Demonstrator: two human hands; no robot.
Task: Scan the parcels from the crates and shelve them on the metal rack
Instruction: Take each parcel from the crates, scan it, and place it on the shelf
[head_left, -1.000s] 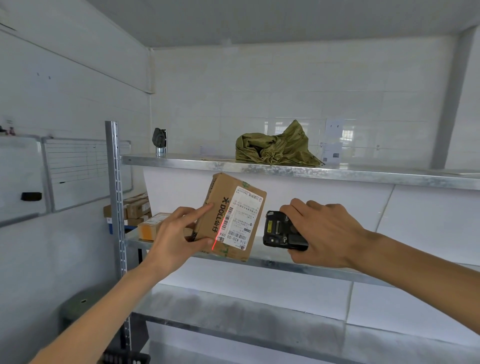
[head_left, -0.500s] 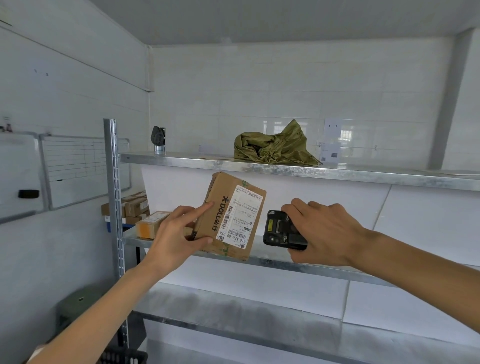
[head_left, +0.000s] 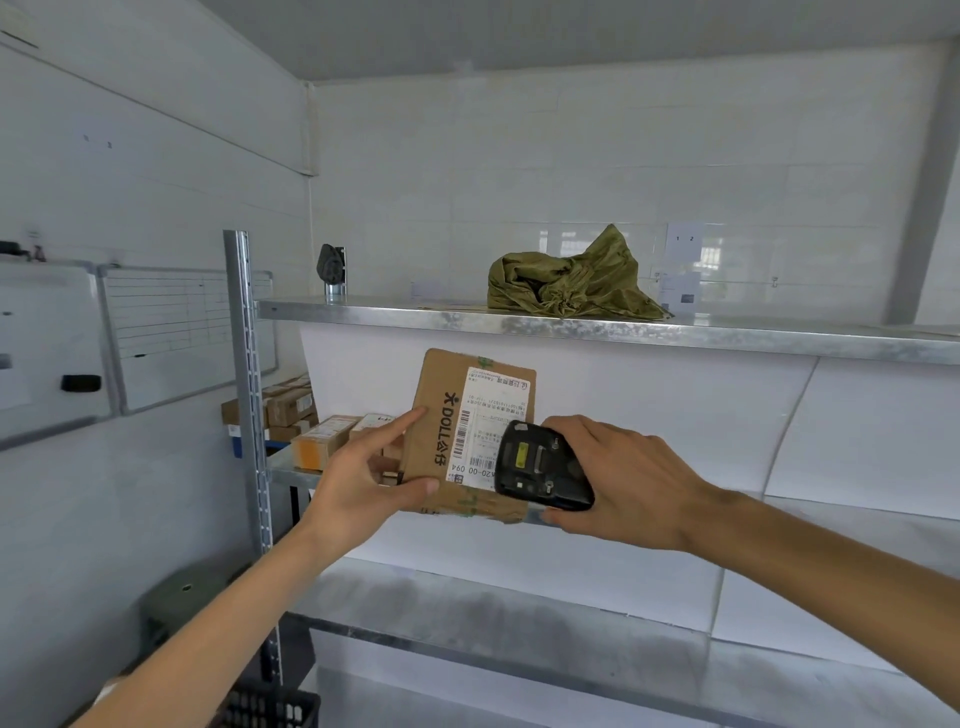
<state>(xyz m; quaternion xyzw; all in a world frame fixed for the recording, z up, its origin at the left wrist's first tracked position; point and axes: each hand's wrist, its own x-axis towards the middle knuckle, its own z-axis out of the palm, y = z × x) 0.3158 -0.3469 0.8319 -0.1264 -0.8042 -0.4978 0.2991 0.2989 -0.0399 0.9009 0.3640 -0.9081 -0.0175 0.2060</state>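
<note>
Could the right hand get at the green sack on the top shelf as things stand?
Probably not right away. The right hand grips the scanner in front of the parcel, below the top shelf. Nothing blocks the green sack, but that hand is full.

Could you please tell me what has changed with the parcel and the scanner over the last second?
The red scan line on the parcel has gone, and the right hand has brought the scanner leftward, in front of the label's lower corner. The left hand still grips the parcel; the shelved boxes and green bag are unmoved.
</note>
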